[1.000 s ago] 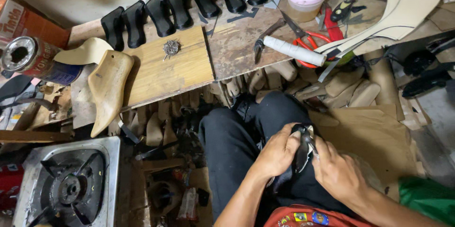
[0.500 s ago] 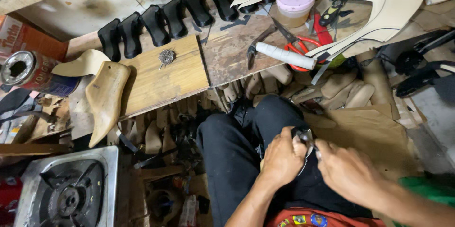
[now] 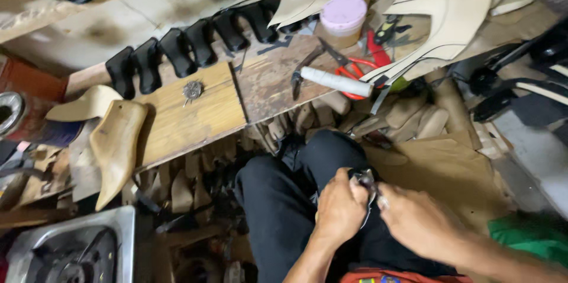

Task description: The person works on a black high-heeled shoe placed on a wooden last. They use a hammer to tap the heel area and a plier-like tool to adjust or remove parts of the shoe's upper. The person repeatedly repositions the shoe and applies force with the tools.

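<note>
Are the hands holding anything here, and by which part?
Both: the left hand and right hand pinch a small dark piece over the lap; its gripped part is hidden.

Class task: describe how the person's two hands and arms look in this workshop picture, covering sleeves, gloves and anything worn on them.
Both hands are bare, with no gloves. The left hand and its forearm show no sleeve up to the bottom edge of the picture. The right hand leads to a forearm that is likewise uncovered as far as the frame shows. No watch, bracelet or ring can be made out; the fingers are too small and blurred to be sure about rings.
</note>
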